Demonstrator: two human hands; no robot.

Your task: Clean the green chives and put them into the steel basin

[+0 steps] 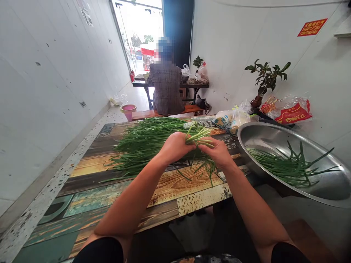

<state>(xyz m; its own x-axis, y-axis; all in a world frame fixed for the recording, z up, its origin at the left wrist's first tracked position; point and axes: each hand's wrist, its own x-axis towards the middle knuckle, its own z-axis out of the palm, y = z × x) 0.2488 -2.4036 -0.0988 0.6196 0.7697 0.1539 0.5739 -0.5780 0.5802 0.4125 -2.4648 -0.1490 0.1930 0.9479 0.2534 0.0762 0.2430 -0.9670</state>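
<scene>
My left hand is closed around a small bunch of green chives, their pale stalk ends pointing up and to the right. Against those stalks, my right hand has its thumb and fingers pinched together; its exact hold is partly hidden. A large heap of long chives lies on the wood-patterned table, behind and left of my hands. Some loose green blades hang or lie below my right hand. To the right, a wide steel basin holds more chives.
Plastic-bagged packets, a potted plant and a red package stand behind the basin. Beyond the table, a person sits facing away on a bench. A pink bucket is on the floor.
</scene>
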